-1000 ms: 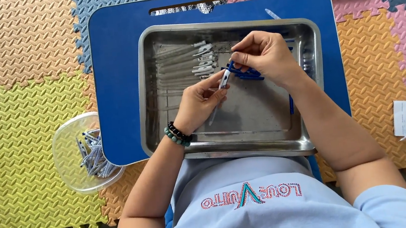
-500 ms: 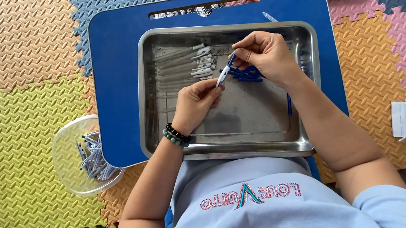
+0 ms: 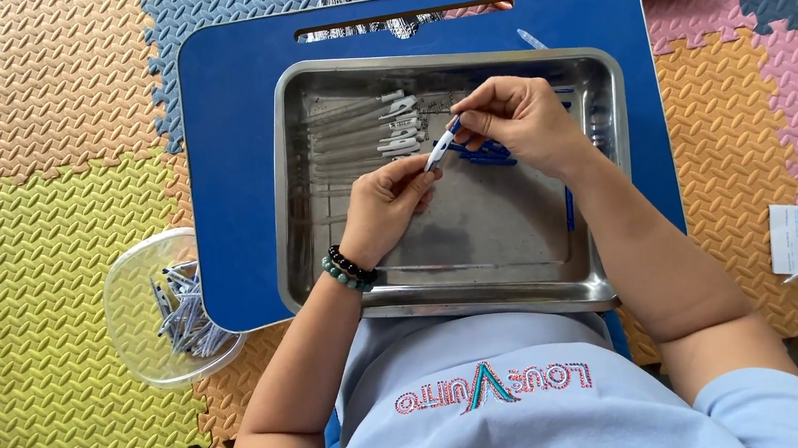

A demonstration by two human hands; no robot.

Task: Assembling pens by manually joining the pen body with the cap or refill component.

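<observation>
As both hands pinch it, slim pen, shiny steel tray

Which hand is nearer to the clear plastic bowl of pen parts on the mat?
Left. The left hand is in the steel tray, on the side toward the bowl; the right hand is farther across.

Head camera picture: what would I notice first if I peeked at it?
Probably the shiny metal tray on the blue board in the middle, where the left hand and right hand pinch a small pen between them. Next, the colourful foam mats, and a clear bowl of pen pieces at the left.
</observation>
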